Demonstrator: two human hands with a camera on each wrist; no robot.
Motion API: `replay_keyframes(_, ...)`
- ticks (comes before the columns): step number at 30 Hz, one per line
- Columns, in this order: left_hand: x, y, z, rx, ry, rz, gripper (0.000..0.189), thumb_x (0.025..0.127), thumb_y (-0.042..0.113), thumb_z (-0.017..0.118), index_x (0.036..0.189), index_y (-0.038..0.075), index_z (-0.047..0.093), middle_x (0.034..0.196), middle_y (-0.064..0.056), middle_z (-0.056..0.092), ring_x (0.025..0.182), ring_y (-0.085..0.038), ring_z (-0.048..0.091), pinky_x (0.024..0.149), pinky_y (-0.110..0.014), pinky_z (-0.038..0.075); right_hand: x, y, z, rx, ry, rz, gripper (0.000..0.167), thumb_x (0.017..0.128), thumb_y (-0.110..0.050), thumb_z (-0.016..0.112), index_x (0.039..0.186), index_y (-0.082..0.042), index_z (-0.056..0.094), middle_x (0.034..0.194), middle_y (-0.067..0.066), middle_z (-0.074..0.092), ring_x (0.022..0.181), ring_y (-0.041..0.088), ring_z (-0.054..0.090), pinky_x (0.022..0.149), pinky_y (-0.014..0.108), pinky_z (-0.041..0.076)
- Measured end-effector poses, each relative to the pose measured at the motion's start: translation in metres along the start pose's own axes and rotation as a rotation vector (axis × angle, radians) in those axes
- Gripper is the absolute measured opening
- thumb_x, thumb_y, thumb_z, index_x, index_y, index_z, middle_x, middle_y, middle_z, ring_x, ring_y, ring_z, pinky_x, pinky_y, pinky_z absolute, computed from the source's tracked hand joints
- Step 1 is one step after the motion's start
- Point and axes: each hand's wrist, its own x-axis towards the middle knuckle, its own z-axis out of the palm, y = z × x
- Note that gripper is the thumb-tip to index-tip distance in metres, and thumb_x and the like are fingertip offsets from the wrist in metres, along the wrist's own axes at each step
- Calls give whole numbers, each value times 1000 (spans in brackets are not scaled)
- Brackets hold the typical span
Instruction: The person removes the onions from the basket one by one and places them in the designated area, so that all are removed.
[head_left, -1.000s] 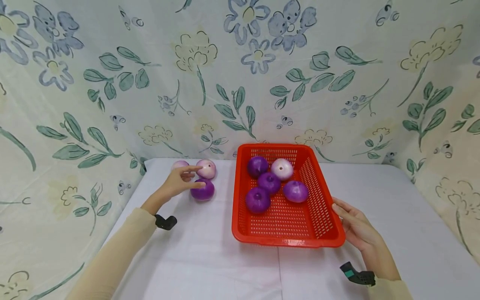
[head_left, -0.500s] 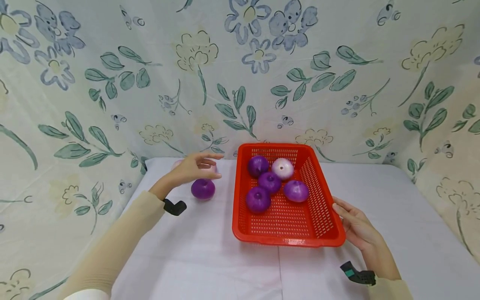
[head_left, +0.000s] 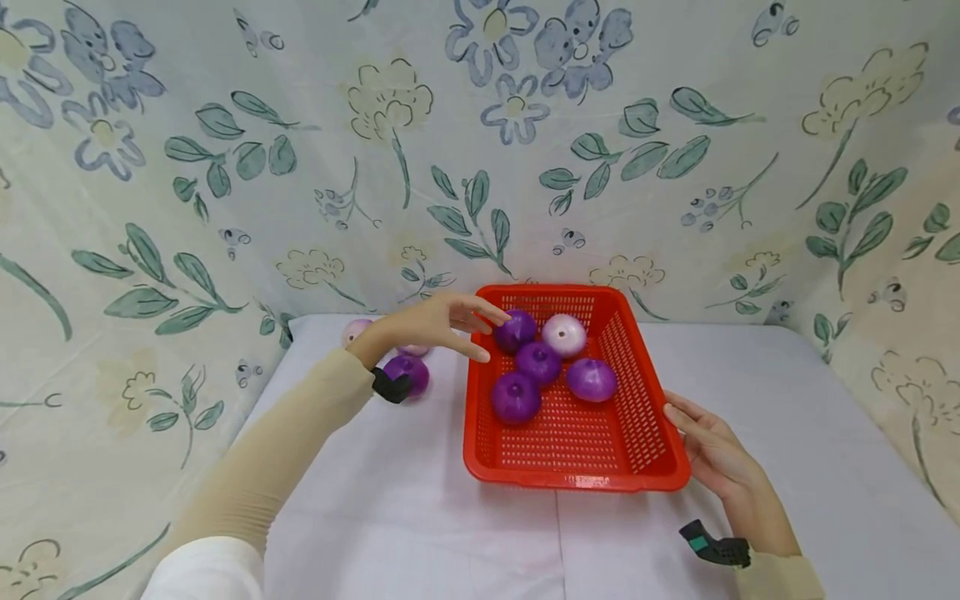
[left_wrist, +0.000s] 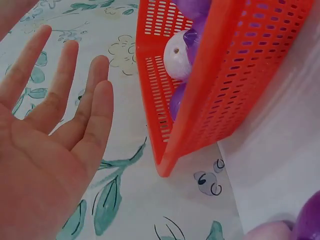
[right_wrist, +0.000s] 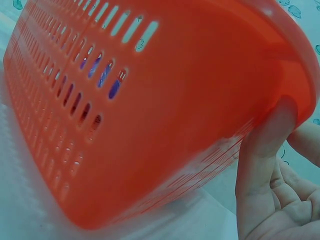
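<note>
My left hand (head_left: 431, 321) is held over the left rim of the red plastic basket (head_left: 577, 482), palm empty and fingers relaxed; the left wrist view shows them spread beside the basket wall (left_wrist: 225, 75). Inside the basket lie several purple onions (head_left: 517, 397) and one pale onion (head_left: 564, 335). At the right side, my right hand (head_left: 716, 450) holds the basket's rim, its fingers tucked beneath the lip (right_wrist: 305, 65). Left of the basket, a purple onion (head_left: 414, 375) and a pale onion (head_left: 356, 331) rest on the table; another pale one is mostly hidden behind my left wrist.
A white cloth covers the table (head_left: 450, 533). A floral curtain (head_left: 300, 167) hangs along the back and sides, close behind the basket's far rim. Each wrist wears a black band (head_left: 716, 550).
My left hand has moved right, from above the loose onions to the basket's left rim, with nothing in its fingers. The right hand and basket have stayed put.
</note>
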Motion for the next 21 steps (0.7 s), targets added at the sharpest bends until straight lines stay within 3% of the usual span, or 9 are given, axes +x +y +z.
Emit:
replay_keyframes(9, 46, 12, 14, 15, -291, 97, 54, 83, 13, 83, 134, 11, 64, 131, 1, 64, 115, -24, 64, 104, -44, 46, 1, 1, -2, -18, 1, -9, 22, 105, -16, 53, 115, -27, 69, 116, -4, 69, 101, 15, 65, 86, 33, 56)
replay_keyframes(15, 66, 11, 25, -4, -355, 97, 54, 80, 8, 84, 130, 3, 65, 131, -3, 64, 119, -40, 59, 105, -50, 44, 1, 1, -1, -40, 19, -4, 20, 104, -18, 54, 116, -28, 67, 117, -5, 68, 102, 15, 64, 88, 34, 56)
replay_keyframes(21, 79, 9, 32, 3, -402, 38, 51, 79, 4, 84, 128, 4, 67, 135, -7, 61, 123, -42, 56, 104, -46, 46, 0, 0, 0, -36, 28, -1, 19, 104, -18, 54, 114, -28, 67, 115, -4, 68, 101, 14, 65, 87, 33, 56)
